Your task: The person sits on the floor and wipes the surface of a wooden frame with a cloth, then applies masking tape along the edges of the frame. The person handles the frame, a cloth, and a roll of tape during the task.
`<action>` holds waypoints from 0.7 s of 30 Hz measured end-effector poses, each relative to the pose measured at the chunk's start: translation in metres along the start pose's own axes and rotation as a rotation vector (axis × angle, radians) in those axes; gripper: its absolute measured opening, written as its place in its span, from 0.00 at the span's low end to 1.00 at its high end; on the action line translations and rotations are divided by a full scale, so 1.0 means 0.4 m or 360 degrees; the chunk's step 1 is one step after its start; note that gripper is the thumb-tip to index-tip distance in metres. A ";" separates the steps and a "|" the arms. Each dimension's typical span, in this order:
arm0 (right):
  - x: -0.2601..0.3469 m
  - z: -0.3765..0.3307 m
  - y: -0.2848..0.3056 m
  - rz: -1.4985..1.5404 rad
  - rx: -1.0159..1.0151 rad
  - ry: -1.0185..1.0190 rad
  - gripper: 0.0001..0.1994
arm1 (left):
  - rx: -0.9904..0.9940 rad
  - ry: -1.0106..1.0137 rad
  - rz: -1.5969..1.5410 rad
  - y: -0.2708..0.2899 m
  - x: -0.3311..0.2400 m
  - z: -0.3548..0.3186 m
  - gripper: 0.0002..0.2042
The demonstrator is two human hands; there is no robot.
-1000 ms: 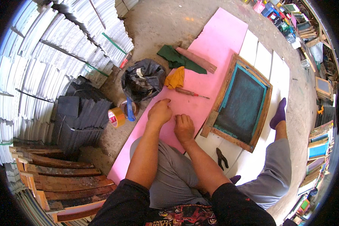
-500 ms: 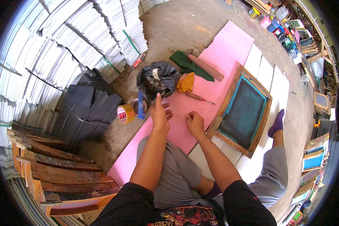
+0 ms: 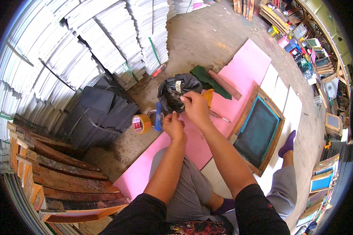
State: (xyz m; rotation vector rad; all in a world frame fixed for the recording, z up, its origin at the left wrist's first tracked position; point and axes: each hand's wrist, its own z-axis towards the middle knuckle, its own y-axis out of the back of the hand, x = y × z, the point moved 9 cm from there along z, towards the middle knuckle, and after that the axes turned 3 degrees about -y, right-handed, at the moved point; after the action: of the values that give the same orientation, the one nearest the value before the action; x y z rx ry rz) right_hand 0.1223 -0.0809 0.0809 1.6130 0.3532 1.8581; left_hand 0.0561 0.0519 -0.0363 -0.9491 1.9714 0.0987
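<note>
My left hand [image 3: 174, 126] is closed, fingers curled in, just below an open black plastic bag [image 3: 168, 90]. Over the bag's near right edge, my right hand [image 3: 197, 109] has thumb and forefinger pinched together. Anything between the fingers of either hand is too small to make out. Left of my left hand lie a roll of yellowish tape [image 3: 141, 123] and a blue handle-like piece [image 3: 158, 117]. Beyond my right hand are an orange cloth [image 3: 209, 95], a green cloth [image 3: 212, 84], a brown roll [image 3: 225, 85] and a slim tool with a red part [image 3: 220, 116].
A wood-framed screen [image 3: 259, 131] with a dark mesh lies to the right, on white boards beside a pink sheet [image 3: 245, 62]. Tall stacks of white sheets [image 3: 106, 39] and black sheets [image 3: 102, 121] stand at left. Wooden frames [image 3: 66, 172] fill the lower left.
My right hand has moved up and left to the bag's edge, partly covering the orange cloth. The left hand's outstretched fingers have curled closed. The view has shifted slightly.
</note>
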 end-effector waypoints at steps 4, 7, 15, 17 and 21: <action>0.034 0.038 -0.062 -0.0366 0.0082 0.0208 0.11 | 0.0015 -0.0023 0.0024 -0.007 -0.001 0.001 0.08; 0.032 0.042 -0.086 -0.0504 0.0155 0.0125 0.13 | 0.0021 -0.0002 -0.0007 -0.009 -0.005 0.001 0.08; 0.015 0.030 -0.104 -0.0550 0.0332 0.0252 0.12 | 0.0025 0.0007 0.0025 -0.017 0.001 0.001 0.08; 0.010 0.022 -0.097 -0.0460 0.0250 0.0323 0.13 | 0.0038 0.0019 0.0052 -0.018 0.006 0.007 0.09; 0.034 -0.001 -0.028 0.0113 0.0150 0.0343 0.14 | 0.0281 0.0088 0.0248 -0.040 0.002 -0.010 0.11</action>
State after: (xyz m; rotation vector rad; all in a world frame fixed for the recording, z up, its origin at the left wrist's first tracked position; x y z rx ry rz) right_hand 0.1247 -0.0639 0.0848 1.5063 0.4891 2.1042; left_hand 0.0635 0.0385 -0.0299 -0.6909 2.0656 -0.0144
